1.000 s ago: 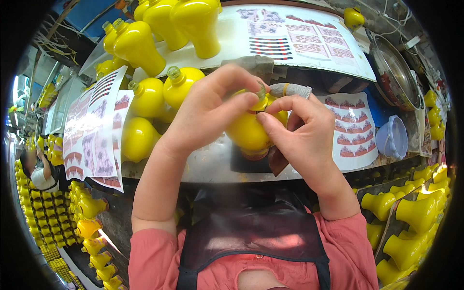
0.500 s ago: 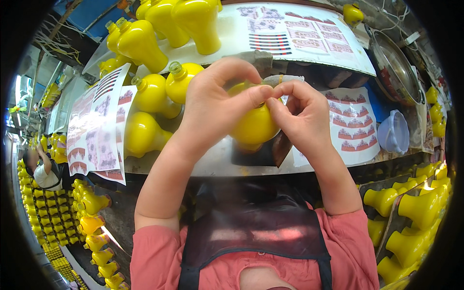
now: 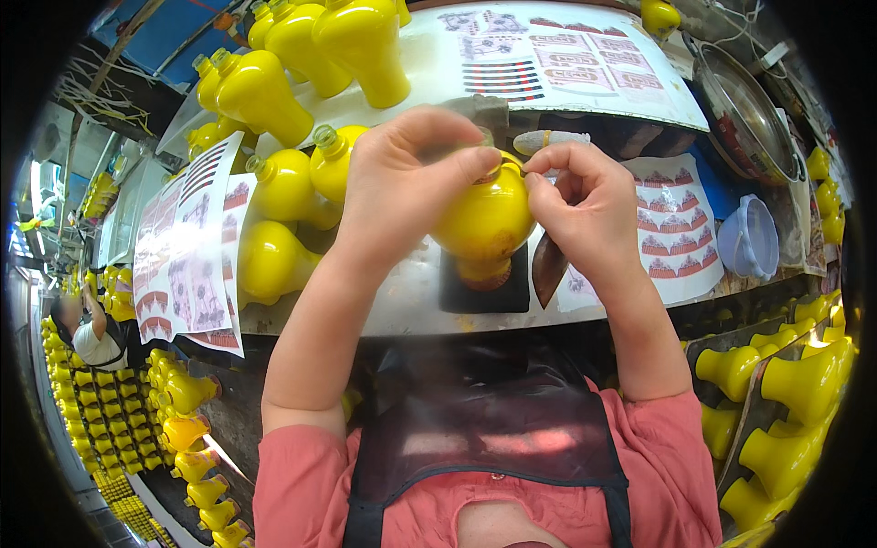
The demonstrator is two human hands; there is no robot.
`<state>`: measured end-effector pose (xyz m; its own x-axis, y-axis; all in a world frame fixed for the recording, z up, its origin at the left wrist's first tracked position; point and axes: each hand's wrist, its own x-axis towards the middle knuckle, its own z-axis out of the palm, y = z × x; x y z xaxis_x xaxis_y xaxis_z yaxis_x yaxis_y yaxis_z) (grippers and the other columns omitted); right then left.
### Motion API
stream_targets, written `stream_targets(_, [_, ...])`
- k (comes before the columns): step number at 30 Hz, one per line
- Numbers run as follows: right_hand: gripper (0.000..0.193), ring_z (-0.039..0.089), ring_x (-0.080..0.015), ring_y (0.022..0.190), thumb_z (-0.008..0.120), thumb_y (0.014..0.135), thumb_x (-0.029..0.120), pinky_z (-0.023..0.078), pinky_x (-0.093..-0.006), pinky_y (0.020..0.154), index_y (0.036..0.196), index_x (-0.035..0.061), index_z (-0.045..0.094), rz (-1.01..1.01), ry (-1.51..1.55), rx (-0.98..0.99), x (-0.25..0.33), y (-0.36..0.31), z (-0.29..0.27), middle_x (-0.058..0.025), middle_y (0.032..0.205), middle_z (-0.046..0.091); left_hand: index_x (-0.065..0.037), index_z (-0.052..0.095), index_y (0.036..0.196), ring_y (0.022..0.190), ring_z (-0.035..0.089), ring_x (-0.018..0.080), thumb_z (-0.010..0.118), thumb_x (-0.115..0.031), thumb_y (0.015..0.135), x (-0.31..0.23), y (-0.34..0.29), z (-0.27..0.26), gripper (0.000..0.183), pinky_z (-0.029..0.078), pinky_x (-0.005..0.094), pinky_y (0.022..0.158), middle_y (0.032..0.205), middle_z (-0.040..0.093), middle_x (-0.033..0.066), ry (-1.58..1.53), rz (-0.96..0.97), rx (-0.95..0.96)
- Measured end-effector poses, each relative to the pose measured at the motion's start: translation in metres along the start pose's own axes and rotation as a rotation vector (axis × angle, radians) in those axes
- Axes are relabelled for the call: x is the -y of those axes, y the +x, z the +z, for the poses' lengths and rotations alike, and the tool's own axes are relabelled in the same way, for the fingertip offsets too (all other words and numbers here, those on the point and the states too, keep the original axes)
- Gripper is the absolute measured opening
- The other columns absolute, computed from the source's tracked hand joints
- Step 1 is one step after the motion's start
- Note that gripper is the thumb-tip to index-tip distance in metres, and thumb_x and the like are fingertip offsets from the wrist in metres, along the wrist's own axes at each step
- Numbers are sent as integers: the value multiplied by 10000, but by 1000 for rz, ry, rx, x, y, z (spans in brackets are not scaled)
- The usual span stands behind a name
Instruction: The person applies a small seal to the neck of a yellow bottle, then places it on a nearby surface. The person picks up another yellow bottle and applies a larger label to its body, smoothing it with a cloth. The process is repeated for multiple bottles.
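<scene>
A glossy yellow bottle (image 3: 482,224) stands on a black block (image 3: 501,300) in front of me, with reddish marks round its foot. My left hand (image 3: 411,169) is closed round the bottle's neck, hiding part of its top. Beside the neck, thumb and forefinger of my right hand (image 3: 585,196) are pinched together at the end of a thin dark line. What they pinch is too small to make out. A tool's pale wrapped handle (image 3: 551,141) shows beyond the right hand, and a brown pointed blade (image 3: 548,268) below it; I cannot tell whether the palm holds it.
Yellow bottles (image 3: 281,260) crowd the left, with more on the white board (image 3: 429,87) behind. Printed sheets (image 3: 187,247) hang at the left edge; another sheet (image 3: 681,224) lies right, near a pale blue bucket (image 3: 747,237). Racked bottles flank me; a person (image 3: 96,338) works far left.
My right hand has moved a little right, away from the left, widening the gap at the neck. The bottle's patterned foot and the brown blade show more plainly.
</scene>
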<state>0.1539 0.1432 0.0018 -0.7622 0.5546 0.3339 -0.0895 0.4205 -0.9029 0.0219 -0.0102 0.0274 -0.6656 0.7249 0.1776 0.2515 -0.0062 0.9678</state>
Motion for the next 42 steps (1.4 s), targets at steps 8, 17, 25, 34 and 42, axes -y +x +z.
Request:
stream_targets(8, [56, 548, -8, 608, 719, 882, 28, 419, -180, 562, 933, 5, 718, 6, -71, 45, 2, 11, -12, 30, 751, 633, -44, 658, 1321, 1223, 587, 140, 620, -102, 1009, 16, 2, -13, 320, 452, 303, 1059, 1290, 677, 33, -191, -47, 71])
stream_targets(17, [76, 504, 7, 571, 738, 846, -9, 374, -177, 522, 907, 14, 700, -52, -192, 87, 18, 4, -18, 38, 727, 598, -84, 653, 1391, 1322, 544, 208, 647, -83, 976, 28, 1, -13, 416, 422, 345, 1118, 1357, 666, 47, -270, -107, 97])
stream_targets(25, [126, 484, 7, 544, 729, 811, -81, 338, -176, 494, 884, 14, 691, -223, -279, 12, 31, -8, -15, 42, 705, 552, -62, 610, 1422, 1137, 666, 166, 691, -30, 943, 34, 11, -15, 487, 529, 305, 1010, 1273, 682, 108, -252, -72, 116])
stream_targets(34, [56, 481, 5, 533, 726, 858, 13, 332, -184, 499, 896, 20, 685, 216, 125, 10, 32, -12, -16, 52, 605, 581, -64, 622, 1407, 1121, 670, 165, 720, -25, 919, 37, 14, -17, 499, 538, 312, 1001, 1253, 695, 105, -333, -95, 140])
stream_targets(42, [208, 514, -23, 603, 646, 919, 117, 387, -188, 552, 1086, 4, 701, 258, -2, 60, -2, 34, -19, 29, 743, 614, -76, 664, 1360, 1268, 582, 216, 740, -35, 887, 37, 10, -13, 480, 455, 361, 1098, 1318, 680, 63, -384, -127, 130])
